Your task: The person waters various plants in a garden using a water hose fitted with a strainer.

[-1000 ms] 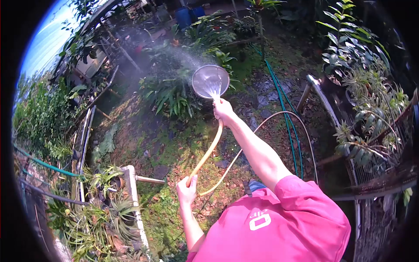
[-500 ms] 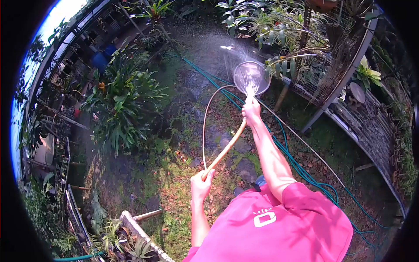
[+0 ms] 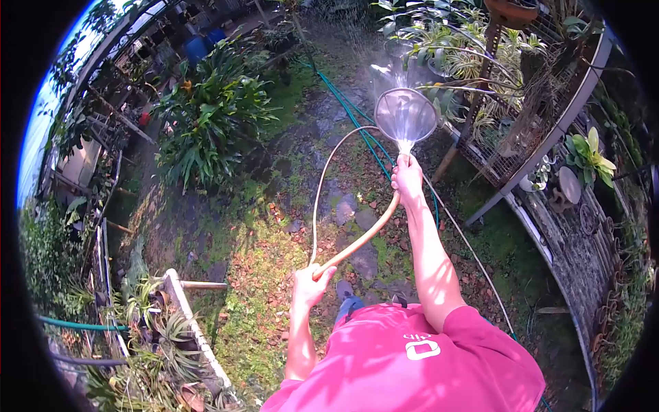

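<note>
My right hand (image 3: 407,177) is closed round the front end of an orange hose (image 3: 364,240), arm stretched forward. Just beyond the fist is a wide, round, see-through spray head (image 3: 406,115) with a dark rim. Water (image 3: 403,75) sprays out past it toward the potted plants. Lower down, my left hand (image 3: 310,285) is wrapped round the same hose, near my body. A thinner beige hose (image 3: 320,185) loops up from the left hand, passes behind the right hand and runs down to the right.
Green hoses (image 3: 353,103) lie on the mossy stone path (image 3: 336,137). A large leafy plant (image 3: 209,110) grows on the left. At right stand variegated plants (image 3: 473,58), a wire-mesh rack (image 3: 491,154) and a weathered bench (image 3: 583,254). A planter edge (image 3: 195,329) is at lower left.
The view has shifted, bringing more of the lower-left planter into sight. The spray head and right hand sit slightly farther right and lower in view. Both hands keep their hold on the hose.
</note>
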